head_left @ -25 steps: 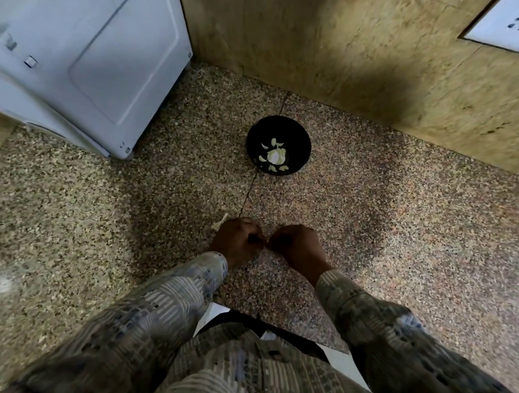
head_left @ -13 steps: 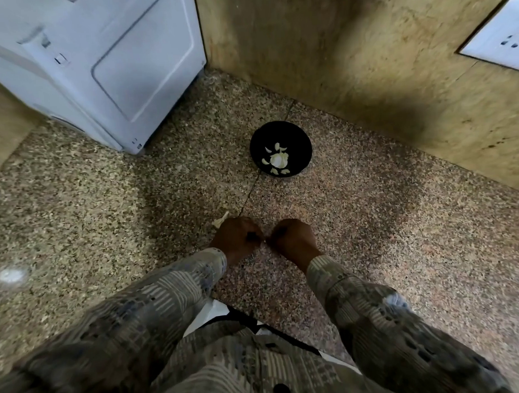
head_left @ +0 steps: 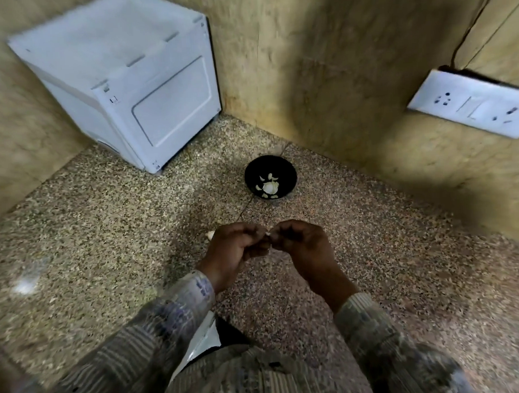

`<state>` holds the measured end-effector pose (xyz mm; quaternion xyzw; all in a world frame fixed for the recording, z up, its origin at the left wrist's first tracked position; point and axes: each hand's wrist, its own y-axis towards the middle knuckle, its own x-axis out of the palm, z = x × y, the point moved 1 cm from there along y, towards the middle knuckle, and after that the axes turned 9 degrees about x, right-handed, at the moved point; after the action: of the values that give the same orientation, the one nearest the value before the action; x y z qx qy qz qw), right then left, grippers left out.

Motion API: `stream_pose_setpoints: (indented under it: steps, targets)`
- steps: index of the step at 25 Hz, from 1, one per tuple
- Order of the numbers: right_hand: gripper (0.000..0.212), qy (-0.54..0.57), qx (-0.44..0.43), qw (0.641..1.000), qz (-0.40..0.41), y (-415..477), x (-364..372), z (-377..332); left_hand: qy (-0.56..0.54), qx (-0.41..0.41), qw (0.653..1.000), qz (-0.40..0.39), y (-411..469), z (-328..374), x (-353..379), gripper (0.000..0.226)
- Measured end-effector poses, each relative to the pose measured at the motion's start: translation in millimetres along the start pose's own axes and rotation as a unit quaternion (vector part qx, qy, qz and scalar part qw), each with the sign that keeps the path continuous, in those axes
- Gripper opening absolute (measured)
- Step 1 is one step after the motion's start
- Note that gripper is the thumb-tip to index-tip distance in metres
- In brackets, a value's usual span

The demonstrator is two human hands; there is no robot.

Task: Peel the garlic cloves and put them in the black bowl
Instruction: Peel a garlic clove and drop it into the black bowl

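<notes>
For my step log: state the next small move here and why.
Probably pull the skin off the clove. The left hand and right hand both pinch it where they meet. Only a pale sliver shows, so whether it is bare cannot be told. The bowl lies ahead, apart from the hands, so dropping it in likely comes later.

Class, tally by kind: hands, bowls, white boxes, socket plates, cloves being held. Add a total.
Hands: 2, left hand and right hand
Black bowl: 1
White box: 1
Socket plate: 1
Garlic clove, pinched between both hands: 1
Total: 6
</notes>
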<state>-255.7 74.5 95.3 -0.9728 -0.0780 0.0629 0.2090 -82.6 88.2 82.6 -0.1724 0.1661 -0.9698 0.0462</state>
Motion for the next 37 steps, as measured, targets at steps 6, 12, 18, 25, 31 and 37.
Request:
stream_pose_setpoints:
  steps: [6,12,18,25,31,37]
  targets:
    - [0.007,-0.014,-0.123,0.991,-0.042,-41,-30,-38,0.088,0.138,0.986,-0.020,-50,36,44,0.016]
    - [0.016,-0.119,-0.250,0.961,-0.002,-77,-39,-66,0.480,0.414,0.770,0.072,-93,68,67,0.015]
    - [0.016,-0.047,-0.185,0.982,0.007,-99,-48,-88,0.191,0.313,0.927,0.078,-115,78,75,0.021]
    - [0.014,0.265,0.034,0.953,-0.144,-127,-37,-87,0.226,0.382,0.882,0.161,-139,63,99,0.015]
    - [0.015,0.061,-0.167,0.982,-0.058,-135,-46,-87,0.121,0.352,0.924,0.088,-153,73,98,0.027]
    - [0.015,-0.032,-0.227,0.969,-0.097,-145,-57,-101,0.142,0.373,0.912,0.094,-162,79,94,0.017]
